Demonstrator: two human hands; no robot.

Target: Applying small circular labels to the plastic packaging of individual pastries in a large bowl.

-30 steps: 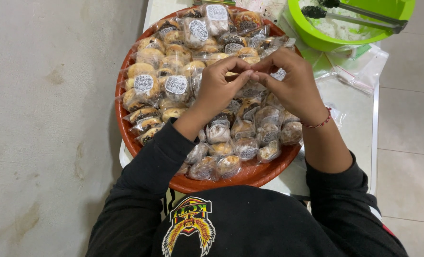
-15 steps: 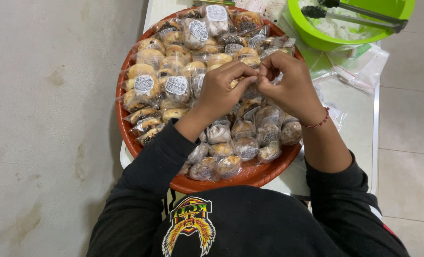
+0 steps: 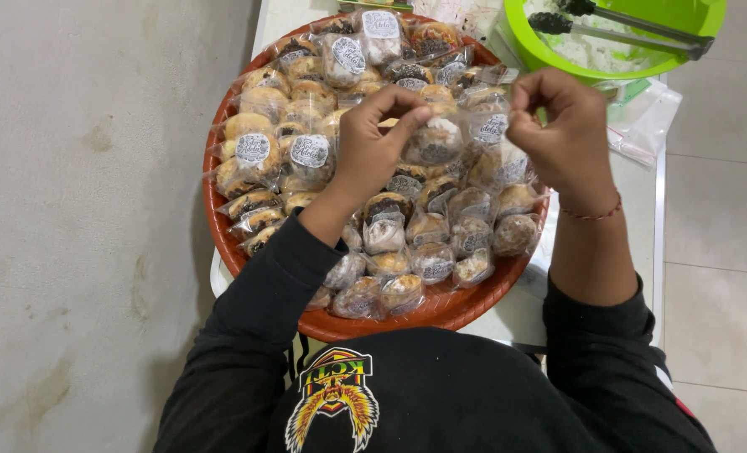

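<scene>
Wrapped pastry (image 3: 435,138) held up over the heaped orange tray (image 3: 223,226) between both hands.

Left hand (image 3: 373,138) pinches the clear wrapper's edge, thumb and fingers pressed together on it; right hand (image 3: 562,126) is curled tight just beside, apparently pinching the wrapper's other end, though its fingertips are hidden. The packet looks mid-sealing or mid-sorting. A green bowl (image 3: 558,54) with tongs (image 3: 633,29) stands on the table behind.

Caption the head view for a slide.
Left hand and right hand hold a clear-bagged pastry above an orange tray piled with wrapped pastries.
</scene>
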